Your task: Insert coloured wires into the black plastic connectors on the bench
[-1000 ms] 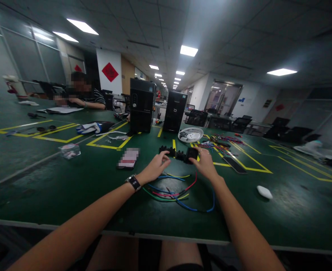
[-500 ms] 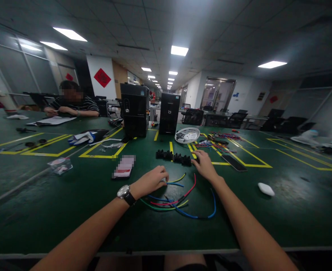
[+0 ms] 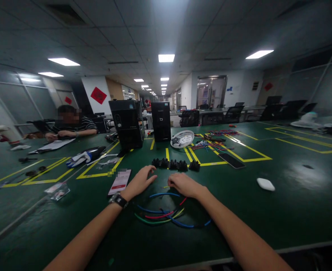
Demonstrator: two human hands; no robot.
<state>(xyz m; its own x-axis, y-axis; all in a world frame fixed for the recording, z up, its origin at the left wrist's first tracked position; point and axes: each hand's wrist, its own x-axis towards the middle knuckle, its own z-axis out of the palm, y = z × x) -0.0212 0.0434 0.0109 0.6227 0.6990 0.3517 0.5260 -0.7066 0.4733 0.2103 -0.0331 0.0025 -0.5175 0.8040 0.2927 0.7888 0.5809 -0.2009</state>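
My left hand [image 3: 141, 182] hovers open, thumb and fingers apart, just in front of a row of black plastic blocks [image 3: 171, 164]. One black block [image 3: 194, 166] stands a little apart at the right end of that row. My right hand [image 3: 184, 185] is closed with curled fingers at a yellow-green wire [image 3: 165, 187], whose end shows left of the fingertips; the rest of it is hidden by the hand. Below both hands lie loose cut wires: a blue wire [image 3: 187, 226], a red wire [image 3: 158, 216] and a green wire [image 3: 154, 223].
A phone [image 3: 120, 183] lies left of my left wrist. Farther off are a white basket [image 3: 182, 139], a dark phone [image 3: 231, 160], wire bundles [image 3: 222, 133] and two black computer cases [image 3: 127, 124]. A white case [image 3: 265, 184] sits at right. Another person [image 3: 69, 124] works across the table.
My left hand has moved away from the wires toward the black blocks and opened. My right hand has come back from the blocks to the wires. The rightmost block now stands apart.
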